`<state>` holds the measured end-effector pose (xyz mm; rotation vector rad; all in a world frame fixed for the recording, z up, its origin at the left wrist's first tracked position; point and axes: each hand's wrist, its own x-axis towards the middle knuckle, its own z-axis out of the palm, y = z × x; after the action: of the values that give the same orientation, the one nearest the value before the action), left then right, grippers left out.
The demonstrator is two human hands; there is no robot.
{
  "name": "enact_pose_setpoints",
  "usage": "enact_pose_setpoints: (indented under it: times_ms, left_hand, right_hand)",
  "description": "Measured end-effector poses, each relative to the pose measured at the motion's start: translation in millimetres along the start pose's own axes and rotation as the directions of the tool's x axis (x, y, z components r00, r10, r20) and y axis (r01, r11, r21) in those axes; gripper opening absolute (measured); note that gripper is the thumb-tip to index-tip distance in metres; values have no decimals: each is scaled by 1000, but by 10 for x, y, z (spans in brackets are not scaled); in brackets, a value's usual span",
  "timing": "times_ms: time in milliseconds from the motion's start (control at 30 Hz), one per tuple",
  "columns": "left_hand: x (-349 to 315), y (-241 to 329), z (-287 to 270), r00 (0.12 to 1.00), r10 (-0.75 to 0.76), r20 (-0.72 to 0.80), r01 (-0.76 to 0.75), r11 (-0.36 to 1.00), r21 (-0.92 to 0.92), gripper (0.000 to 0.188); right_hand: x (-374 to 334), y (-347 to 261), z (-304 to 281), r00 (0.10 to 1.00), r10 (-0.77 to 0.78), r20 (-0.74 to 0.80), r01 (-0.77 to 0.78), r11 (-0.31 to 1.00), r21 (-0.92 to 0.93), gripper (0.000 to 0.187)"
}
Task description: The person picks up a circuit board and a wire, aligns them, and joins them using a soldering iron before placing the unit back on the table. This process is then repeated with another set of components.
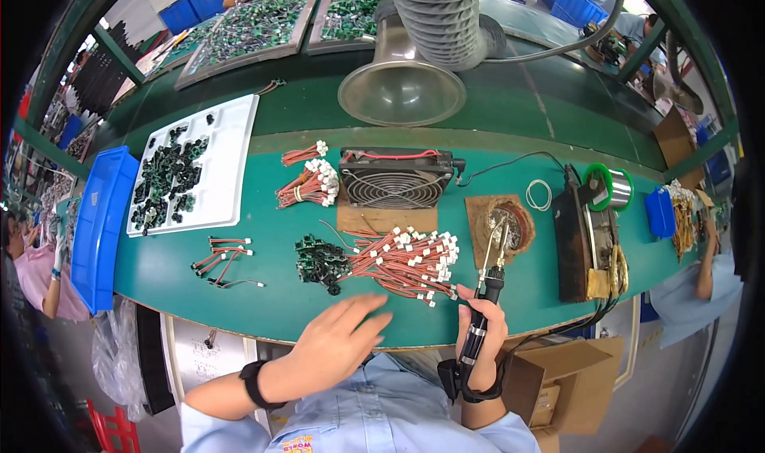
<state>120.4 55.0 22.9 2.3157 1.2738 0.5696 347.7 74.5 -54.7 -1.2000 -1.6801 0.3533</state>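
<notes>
My right hand [492, 329] is wrapped round a black soldering iron [493, 284], held upright, with a thin metal solder guide along its side. Its tip reaches over a round, crusted dish [518, 228] on a scorched wooden board [478, 214]. My left hand [339, 337] hovers at the table's front edge, fingers spread and holding nothing. Just beyond it lies a pile of small black-and-green circuit boards [321, 263]. Beside that pile, red-brown wires with white connectors [406, 262] are heaped together; whether some are joined to the boards I cannot tell.
A black fan [394, 180] stands behind the wires, below an extraction hood [402, 94]. Wire bundles [307, 186] lie beside it. Left are a white tray [231, 166] of parts, a blue bin [103, 230] and several wired boards [223, 254]. Right stand a solder spool [610, 188] and dark box [570, 242].
</notes>
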Motion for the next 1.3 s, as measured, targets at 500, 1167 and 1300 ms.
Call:
enact_pose_setpoints:
  times_ms: [500, 1167, 1300]
  left_hand:
    - [295, -76, 341, 998, -43, 49, 35, 989, 146, 26]
    - [-553, -474, -80, 813, -411, -413, 424, 903, -63, 34]
    - [-543, -482, -51, 810, -460, -363, 460, 883, -90, 32]
  right_hand:
    - [-236, -21, -13, 999, 32, -39, -30, 998, 56, 24]
    - [-132, -586, 492, 937, -283, 206, 310, 945, -108, 34]
    - [-10, -696, 521, 926, -232, 299, 299, 933, -201, 31]
